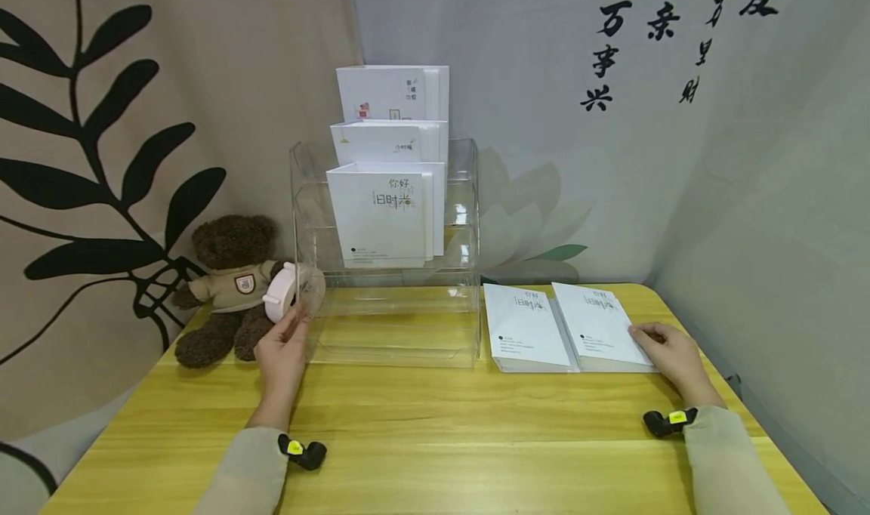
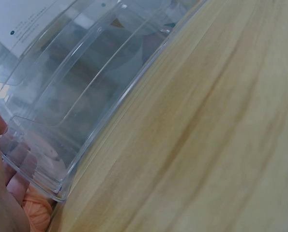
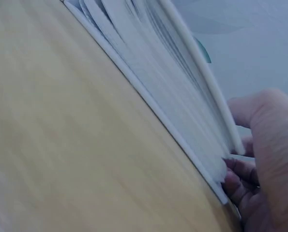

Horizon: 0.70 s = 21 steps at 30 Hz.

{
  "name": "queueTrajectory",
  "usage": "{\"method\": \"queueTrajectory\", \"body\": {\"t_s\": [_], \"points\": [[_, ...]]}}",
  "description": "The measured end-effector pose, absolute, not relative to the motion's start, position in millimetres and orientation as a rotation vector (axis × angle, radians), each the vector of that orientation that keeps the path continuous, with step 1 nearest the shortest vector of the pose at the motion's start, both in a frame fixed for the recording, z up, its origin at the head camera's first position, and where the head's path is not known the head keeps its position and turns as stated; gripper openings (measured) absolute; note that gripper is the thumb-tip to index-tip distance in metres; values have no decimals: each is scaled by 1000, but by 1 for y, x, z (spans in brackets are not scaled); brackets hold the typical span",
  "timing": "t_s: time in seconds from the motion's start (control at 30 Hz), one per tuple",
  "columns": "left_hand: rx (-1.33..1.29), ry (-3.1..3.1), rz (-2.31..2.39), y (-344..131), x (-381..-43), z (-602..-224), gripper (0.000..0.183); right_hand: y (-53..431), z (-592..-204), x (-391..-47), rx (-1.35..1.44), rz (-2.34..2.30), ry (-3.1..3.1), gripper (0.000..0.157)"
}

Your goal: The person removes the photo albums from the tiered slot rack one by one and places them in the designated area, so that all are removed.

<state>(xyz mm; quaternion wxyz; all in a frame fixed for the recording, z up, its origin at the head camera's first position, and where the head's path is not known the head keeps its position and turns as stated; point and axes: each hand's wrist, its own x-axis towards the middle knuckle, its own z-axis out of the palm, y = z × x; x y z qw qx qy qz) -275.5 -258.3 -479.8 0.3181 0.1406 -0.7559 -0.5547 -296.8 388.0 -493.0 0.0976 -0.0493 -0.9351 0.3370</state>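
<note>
My left hand [image 1: 282, 353] grips the left side of a clear plastic display rack [image 1: 390, 353]. In the left wrist view, its thumb and fingers [image 2: 19, 181] lie on either side of the transparent wall. On the right of the table lie two white books [image 1: 526, 328], flat and side by side, with matching covers. My right hand [image 1: 676, 360] holds the right edge of the right-hand book [image 1: 601, 322]. In the right wrist view, the thumb is at the cover [image 3: 202, 67] and fingertips [image 3: 238, 186] touch the page edges.
Three white books [image 1: 381, 217] stand in the rack's upper tiers. A brown teddy bear [image 1: 234, 288] sits left of the rack, beside a pale pink round object [image 1: 280, 292]. Orange yarn [image 2: 37, 210] lies by the rack's corner. Behind the wooden table [image 1: 435, 432] hangs a printed backdrop.
</note>
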Motion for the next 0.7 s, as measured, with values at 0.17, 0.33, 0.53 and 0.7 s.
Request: {"method": "queueTrajectory", "body": {"t_s": [0.17,0.33,0.53,0.7], "points": [[369,-1988,-1450,-258,-275,-480,34,387,-494,-297,-164,1021,-2673,55],[361,-1970,-1459,-258,-275,-480,33,386,-494,-296,-142,1055,-2574,45],[365,-1962,-1460,-258,-274,-479,33,384,-493,-295,-77,1118,-2503,40],[390,-1970,-1470,-257,-275,-478,33,382,-494,-296,-18,1150,-2441,35]]}}
